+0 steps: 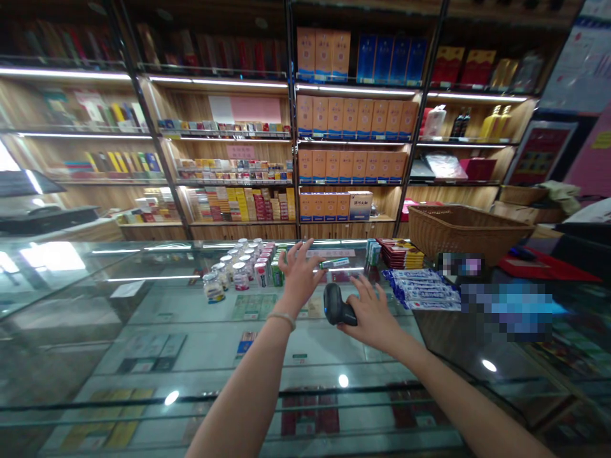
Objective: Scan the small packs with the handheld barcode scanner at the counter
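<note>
right hand (375,316) curled round the grip of a black scanner (333,305), above the middle of the glass table (195,324); a loosened hold would probably drop it onto the glass. left hand (300,273) has fingers spread, further toward the far edge; a small green-and-white pack (338,262) lies by its thumb side, contact cannot be told. possible fault: scanner head appears turned toward the table's left edge, not at the pack, so a reading could miss; glare off the glass may add to this. second: cans (261,273) stand crowded just beside the left hand; a leftward sweep could topple several. third: blue-and-white packets (422,289) are piled near the right hand; a knock could slide them. containers: the case under the glass holds packs (245,343); lidded jars (241,276) stand left of the cans, contents not legible; wicker basket (458,232) near the far right corner, inside hidden; beyond the far edge, shelves (191,102) hold orange boxes (351,117).
</note>
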Tool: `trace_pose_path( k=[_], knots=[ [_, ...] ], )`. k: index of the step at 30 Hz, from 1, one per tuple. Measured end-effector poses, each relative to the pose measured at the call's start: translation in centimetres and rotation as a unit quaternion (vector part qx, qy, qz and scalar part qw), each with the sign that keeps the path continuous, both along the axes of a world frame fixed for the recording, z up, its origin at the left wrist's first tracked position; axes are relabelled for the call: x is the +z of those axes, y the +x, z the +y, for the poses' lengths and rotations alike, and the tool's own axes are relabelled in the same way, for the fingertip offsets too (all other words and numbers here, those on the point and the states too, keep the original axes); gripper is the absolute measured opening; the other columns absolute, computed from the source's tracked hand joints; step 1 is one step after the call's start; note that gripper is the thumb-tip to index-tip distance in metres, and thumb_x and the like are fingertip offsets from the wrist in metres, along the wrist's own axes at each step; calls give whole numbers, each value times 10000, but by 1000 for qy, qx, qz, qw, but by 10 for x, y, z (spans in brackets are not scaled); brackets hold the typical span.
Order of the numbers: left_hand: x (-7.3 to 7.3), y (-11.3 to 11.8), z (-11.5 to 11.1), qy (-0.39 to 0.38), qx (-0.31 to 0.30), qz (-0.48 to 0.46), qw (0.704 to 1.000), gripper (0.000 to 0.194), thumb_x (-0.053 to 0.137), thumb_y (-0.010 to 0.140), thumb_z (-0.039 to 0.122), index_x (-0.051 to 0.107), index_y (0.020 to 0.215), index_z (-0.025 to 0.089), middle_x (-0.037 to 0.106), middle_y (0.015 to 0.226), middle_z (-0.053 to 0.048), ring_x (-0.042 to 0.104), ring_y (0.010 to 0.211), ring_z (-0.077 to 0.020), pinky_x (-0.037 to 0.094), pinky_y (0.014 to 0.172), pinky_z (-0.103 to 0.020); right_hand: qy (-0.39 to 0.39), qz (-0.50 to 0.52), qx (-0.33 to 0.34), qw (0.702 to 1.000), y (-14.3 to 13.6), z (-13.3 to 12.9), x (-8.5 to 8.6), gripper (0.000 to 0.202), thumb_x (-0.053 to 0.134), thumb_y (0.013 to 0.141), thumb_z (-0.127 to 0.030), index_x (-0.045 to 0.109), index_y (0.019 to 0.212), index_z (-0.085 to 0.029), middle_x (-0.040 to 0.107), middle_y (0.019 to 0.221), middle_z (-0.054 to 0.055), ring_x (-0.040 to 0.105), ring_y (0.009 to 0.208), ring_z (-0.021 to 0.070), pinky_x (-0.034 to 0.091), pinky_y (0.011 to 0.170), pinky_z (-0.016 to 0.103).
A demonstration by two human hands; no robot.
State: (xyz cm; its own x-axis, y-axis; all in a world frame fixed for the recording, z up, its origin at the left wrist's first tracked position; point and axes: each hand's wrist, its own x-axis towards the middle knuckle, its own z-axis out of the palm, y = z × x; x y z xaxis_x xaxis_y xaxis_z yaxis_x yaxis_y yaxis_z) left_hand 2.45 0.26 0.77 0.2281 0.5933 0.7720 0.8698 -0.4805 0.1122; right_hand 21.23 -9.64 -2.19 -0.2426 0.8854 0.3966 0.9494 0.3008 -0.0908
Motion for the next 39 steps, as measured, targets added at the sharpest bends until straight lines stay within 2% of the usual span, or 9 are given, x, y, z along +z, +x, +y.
trace_pose_path(
  k=[3,6,9,12,15,19,24,30,39],
  knots=[
    [-1,0,1,4,1,-1,1000,206,801,804,339,743,1001,343,499,1562,-14,368,1460,-333,156,1207,-645,55,23,15,998,3,-1,-2,270,739,764,-353,691,976,-193,513,1513,183,342,1488,378,288,1162,635],
    [-1,0,1,-2,6,-6,1000,201,806,798,337,746,990,342,506,1555,-16,378,1452,-337,169,1203,-646,101,71,35,992,9,-4,2,246,700,738,-280,678,969,-196,567,1439,169,456,1405,357,405,1109,531],
    [1,1,0,-6,11,-8,1000,187,798,806,321,749,985,339,512,1551,-18,391,1442,-340,180,1199,-648,101,134,33,985,16,-10,10,312,648,746,-279,651,1049,-204,647,1305,138,662,1123,292,528,878,385],
    [1,2,-2,-3,11,-5,1000,191,790,812,316,751,998,340,525,1539,-23,396,1437,-339,180,1201,-646,53,168,7,984,19,-16,16,355,597,776,-295,626,1121,-217,743,967,62,721,822,259,470,662,311],
    [0,1,-1,0,10,-4,1000,196,789,813,319,752,1004,342,524,1540,-25,393,1438,-338,182,1199,-645,29,167,-4,986,17,-18,18,365,604,781,-315,614,1132,-216,743,788,33,718,723,266,390,609,287],
    [-2,1,0,6,10,-4,1000,197,800,807,343,745,997,344,512,1551,-20,388,1443,-334,191,1191,-642,3,161,2,987,12,-20,19,358,642,764,-308,600,1113,-235,744,751,16,712,695,252,336,601,266],
    [-3,1,2,5,11,-2,1000,206,804,802,338,751,1001,343,516,1548,-24,397,1436,-334,196,1192,-631,-18,173,9,985,10,-21,19,446,651,767,-293,545,1198,-250,738,776,-12,709,688,232,326,599,252],
    [-4,3,5,2,15,-13,1000,163,764,833,341,773,994,319,531,1533,-42,422,1423,-334,161,1220,-620,-2,147,-18,989,9,-20,19,333,678,750,-293,563,1060,-251,741,775,-1,687,653,219,292,577,250],
    [1,3,-3,-3,10,-8,1000,210,798,806,320,750,1008,351,524,1541,-19,404,1432,-326,198,1191,-632,-2,158,-12,987,12,-19,18,503,675,759,-290,563,1247,-243,765,815,12,718,695,245,344,605,261]
  ],
)
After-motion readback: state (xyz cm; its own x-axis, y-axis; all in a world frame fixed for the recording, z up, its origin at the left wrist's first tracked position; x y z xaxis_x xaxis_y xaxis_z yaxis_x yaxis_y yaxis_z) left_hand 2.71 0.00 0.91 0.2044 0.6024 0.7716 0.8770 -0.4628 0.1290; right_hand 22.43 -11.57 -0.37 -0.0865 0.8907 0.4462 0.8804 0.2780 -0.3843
